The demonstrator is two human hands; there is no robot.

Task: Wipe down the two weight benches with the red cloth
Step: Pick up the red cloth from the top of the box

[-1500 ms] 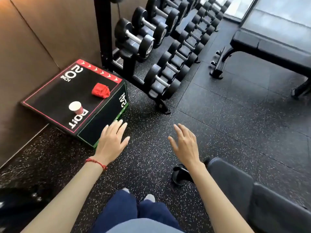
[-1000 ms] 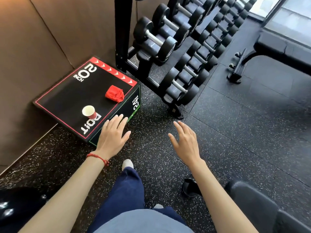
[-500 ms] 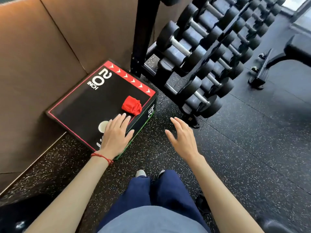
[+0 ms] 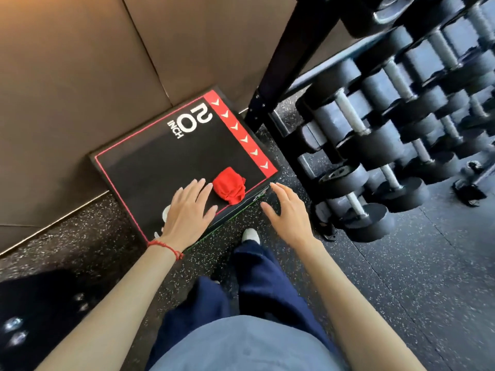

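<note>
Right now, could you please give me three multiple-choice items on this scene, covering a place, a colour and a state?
1. Where does the red cloth lie?
A. on the floor
B. on the black plyo box
C. on the dumbbell rack

2. What colour is the band on the left wrist?
A. red
B. blue
C. white

3. What is the left hand doing?
A. gripping the cloth
B. lifting a dumbbell
C. open, beside the cloth

Key: 1 B, the cloth sits bunched on the box top; 2 A, a red string circles the wrist; 3 C, the fingers are straight and hold nothing.
</note>
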